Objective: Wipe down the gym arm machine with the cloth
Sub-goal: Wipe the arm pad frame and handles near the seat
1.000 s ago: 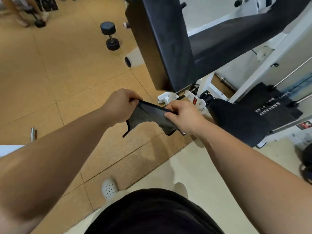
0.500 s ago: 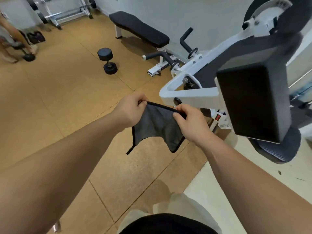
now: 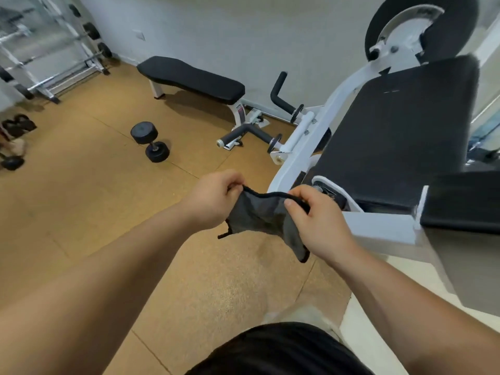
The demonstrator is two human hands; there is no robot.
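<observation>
One cloth (image 3: 257, 215), pinched by left hand (image 3: 213, 204) and right hand (image 3: 319, 226), partly hidden behind the right. At 2 o'clock, arm machine (image 3: 392, 125), cut off. One dumbbell (image 3: 150, 142), 11 o'clock.

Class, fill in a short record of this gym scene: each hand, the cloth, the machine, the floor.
arm machine: white frame, black pad, on the right
left hand: pinches the cloth at its top edge
right hand: pinches the same edge, further right
cloth: grey, dark-trimmed, hanging between the hands
floor: dumbbell, flat bench behind it
</observation>
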